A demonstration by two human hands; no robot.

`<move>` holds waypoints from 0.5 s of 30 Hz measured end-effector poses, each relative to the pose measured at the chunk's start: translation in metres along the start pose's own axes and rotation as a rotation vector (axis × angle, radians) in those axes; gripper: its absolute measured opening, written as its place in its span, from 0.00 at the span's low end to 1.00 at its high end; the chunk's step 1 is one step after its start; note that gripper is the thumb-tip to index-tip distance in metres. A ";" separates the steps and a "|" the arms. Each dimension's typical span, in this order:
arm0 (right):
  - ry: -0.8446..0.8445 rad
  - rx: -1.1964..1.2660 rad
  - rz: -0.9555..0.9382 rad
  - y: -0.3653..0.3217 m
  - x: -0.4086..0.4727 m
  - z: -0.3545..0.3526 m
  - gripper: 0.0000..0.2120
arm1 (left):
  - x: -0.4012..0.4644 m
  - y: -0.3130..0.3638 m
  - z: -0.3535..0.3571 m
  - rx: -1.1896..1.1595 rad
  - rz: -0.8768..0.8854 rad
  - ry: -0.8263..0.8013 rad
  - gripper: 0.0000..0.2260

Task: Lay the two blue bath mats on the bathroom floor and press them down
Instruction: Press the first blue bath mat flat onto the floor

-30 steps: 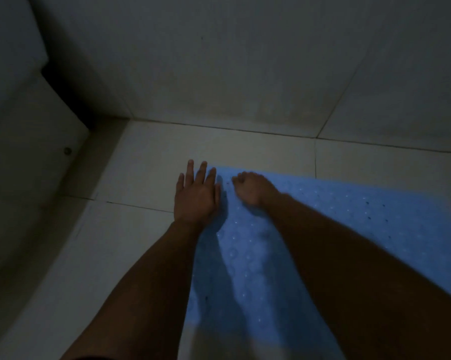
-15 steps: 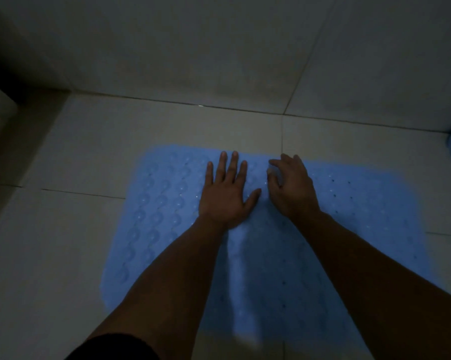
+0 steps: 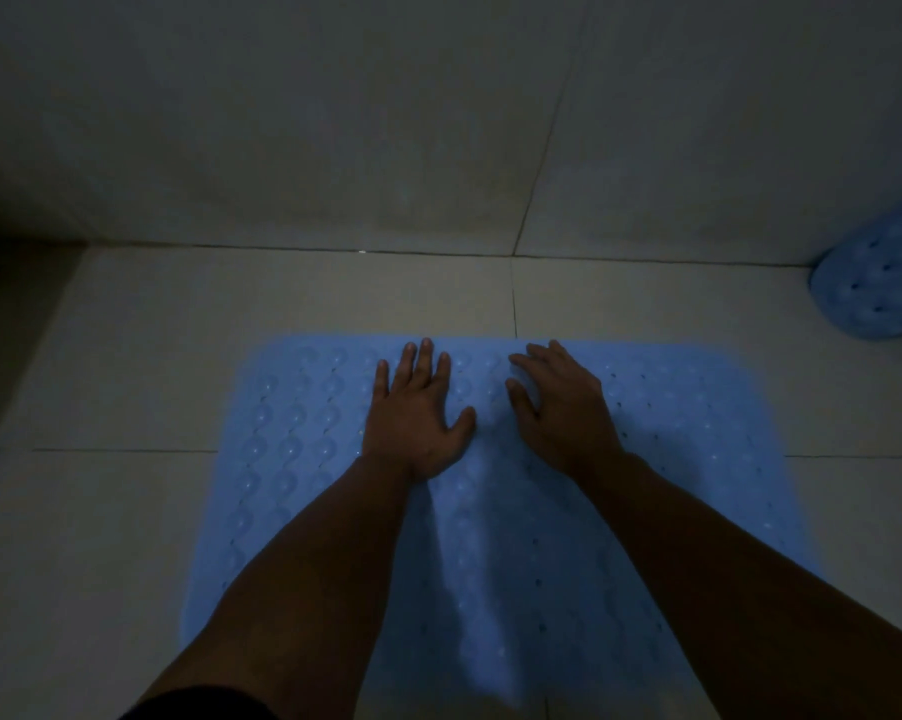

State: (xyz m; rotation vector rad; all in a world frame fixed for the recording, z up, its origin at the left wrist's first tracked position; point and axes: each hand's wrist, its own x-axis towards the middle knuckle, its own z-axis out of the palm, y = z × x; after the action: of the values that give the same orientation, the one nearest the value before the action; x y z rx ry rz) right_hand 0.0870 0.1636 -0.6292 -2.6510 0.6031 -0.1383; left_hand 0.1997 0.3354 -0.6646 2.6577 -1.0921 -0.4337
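Dim bathroom, view looking down at the tiled floor [image 3: 127, 511]. One blue bath mat [image 3: 293, 459] lies flat on the floor, its far edge near the wall [image 3: 334, 122] but not touching it, a strip of bare tile between them. Mat surface has rows of round bumps and small holes. It spreads across a tile seam; near end runs out of the bottom of the view under the arms.

Left hand [image 3: 415, 413] rests palm down on the far part of the mat, fingers straight and slightly spread, thumb out to the side, holding nothing. Right hand [image 3: 563, 407] is just beside it on the mat, apart from it by a narrow gap; fingers bent a little with tips touching the mat, thumb down on the mat, nothing gripped. Both fingertips sit close to the mat's far edge. Both forearms stretch back over the mat toward the camera. A dark sleeve [image 3: 205, 706] shows on the left arm at the bottom edge.

Second blue mat [image 3: 875, 283] is well to the right of the flat mat, at the frame's right edge, against the wall base. It looks bunched or curled up rather than flat, cut off by the frame. Same holes visible on it.

No containers visible.
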 end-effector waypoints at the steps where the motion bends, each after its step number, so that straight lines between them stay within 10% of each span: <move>1: -0.089 -0.011 0.041 -0.004 0.007 -0.003 0.24 | 0.003 0.002 -0.012 -0.020 -0.007 -0.079 0.41; 5: -0.311 -0.124 0.044 -0.033 0.028 0.003 0.27 | 0.027 0.005 -0.072 -0.058 -0.064 -0.342 0.34; 15: -0.063 -0.287 -0.035 -0.043 0.009 0.059 0.39 | -0.001 -0.015 -0.043 0.131 -0.026 0.132 0.30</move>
State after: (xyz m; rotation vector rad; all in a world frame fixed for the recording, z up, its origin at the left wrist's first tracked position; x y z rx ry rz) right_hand 0.1232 0.2167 -0.6650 -2.9304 0.5941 0.0247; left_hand 0.2236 0.3509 -0.6295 2.7709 -1.0822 -0.1939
